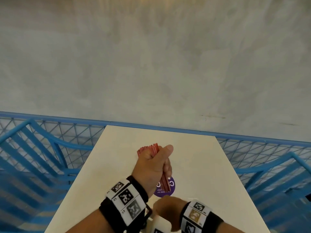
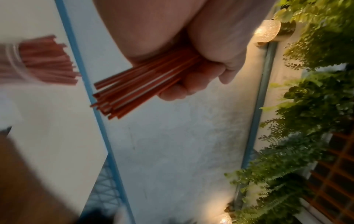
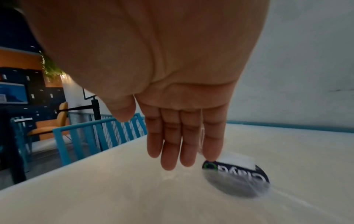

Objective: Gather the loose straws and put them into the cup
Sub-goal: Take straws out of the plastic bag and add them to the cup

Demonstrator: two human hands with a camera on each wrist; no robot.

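The left hand (image 1: 154, 165) is closed in a fist round a bundle of thin red straws (image 1: 149, 148) and holds it up above the white counter (image 1: 210, 165). The bundle is tilted, its far ends fanning out past the thumb and its near ends hanging over a round purple sticker (image 1: 166, 193) on the counter top. The right hand (image 3: 178, 118) is low over the counter, just on the near side of that sticker. Its fingers are straight, pressed together and pointing down, and it holds nothing.

A blue slatted chair (image 1: 33, 148) stands to the left of the counter and another (image 1: 277, 174) to the right. Behind them is a blue mesh railing (image 1: 75, 130), with a grey plaster wall (image 1: 151, 64) beyond it.

From the head camera the left fist hides the middle of the bundle, and the wrist bands cover most of the right hand. The left wrist view shows the curled fingers (image 2: 191, 81) clamping the straws. It alone also shows a second, blurred clutch of red straws (image 2: 46, 60) over the counter with something clear round it, though I cannot tell what that is. It also takes in hanging ferns (image 2: 306, 106) and a lit wall lamp (image 2: 268, 33). The right wrist view shows the little fingertip at the sticker's edge beside a smeared white patch (image 3: 237, 160). Farther off, it shows an orange chair (image 3: 51, 125).
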